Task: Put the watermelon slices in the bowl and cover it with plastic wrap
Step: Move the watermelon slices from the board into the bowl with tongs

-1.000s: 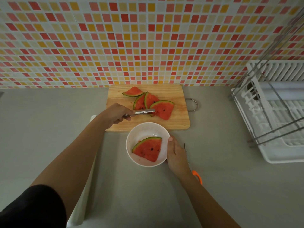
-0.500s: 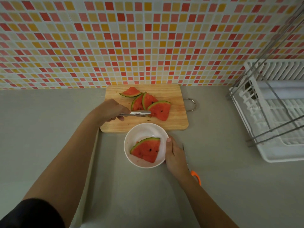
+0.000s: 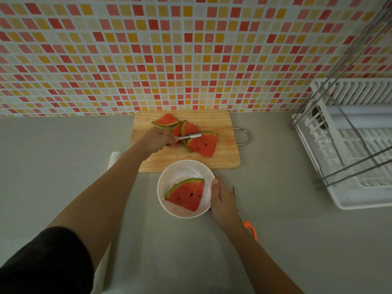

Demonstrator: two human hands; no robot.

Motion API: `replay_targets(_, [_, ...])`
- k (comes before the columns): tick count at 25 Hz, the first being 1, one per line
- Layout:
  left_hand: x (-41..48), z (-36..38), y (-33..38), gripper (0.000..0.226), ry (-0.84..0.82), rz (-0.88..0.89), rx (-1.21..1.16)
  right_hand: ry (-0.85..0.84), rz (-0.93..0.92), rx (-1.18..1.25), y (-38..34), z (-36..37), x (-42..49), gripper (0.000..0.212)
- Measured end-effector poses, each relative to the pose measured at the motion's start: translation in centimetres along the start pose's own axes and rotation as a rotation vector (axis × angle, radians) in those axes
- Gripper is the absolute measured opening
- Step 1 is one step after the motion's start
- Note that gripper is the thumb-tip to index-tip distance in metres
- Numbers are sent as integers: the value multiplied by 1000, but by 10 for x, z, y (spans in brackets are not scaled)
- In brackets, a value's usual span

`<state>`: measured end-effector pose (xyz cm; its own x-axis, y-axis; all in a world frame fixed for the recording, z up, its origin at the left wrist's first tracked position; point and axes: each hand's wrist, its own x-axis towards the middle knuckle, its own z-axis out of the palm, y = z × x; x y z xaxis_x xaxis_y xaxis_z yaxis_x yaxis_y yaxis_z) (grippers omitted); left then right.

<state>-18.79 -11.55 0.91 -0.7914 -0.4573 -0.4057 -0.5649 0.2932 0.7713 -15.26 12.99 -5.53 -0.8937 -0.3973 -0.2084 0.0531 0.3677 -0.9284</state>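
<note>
A white bowl (image 3: 182, 170) stands on the counter just in front of a wooden cutting board (image 3: 224, 149). One watermelon slice (image 3: 186, 195) lies inside the bowl. Several more slices lie on the board; the nearest one (image 3: 203, 144) is at the tongs' tips. My left hand (image 3: 156, 140) grips metal tongs (image 3: 189, 136), whose serrated tips rest on that slice's upper edge. My right hand (image 3: 221, 198) holds the bowl's right rim, thumb against it.
Orange-handled scissors (image 3: 248, 225) lie right of my right hand, partly hidden by it. A white box (image 3: 112, 161), partly under my left arm, lies left of the board. A white dish rack (image 3: 356, 149) stands at the right. The tiled wall is directly behind the board.
The tongs stay at the slices on the board, shifting only slightly. The front slice now sits a little nearer the board's front edge. My right hand stays on the bowl.
</note>
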Motion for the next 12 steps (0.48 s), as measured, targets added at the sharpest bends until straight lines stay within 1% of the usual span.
replay_targets(2, [-2,2,-1,12,55,10,-61,-1,-3,-6,1,0,0,29])
replay_targets(6, [-8,6,-5,5,179,-13,-206,5,0,-14,0,0,-1,27])
replay_targets(9, [-16,3,-10,12,213,-7,-307,2,7,-32,-1,0,-1,28])
replay_targets(12, [-38,-9,-20,19,159,73,-384,18,-2,-48,-1,0,0,31])
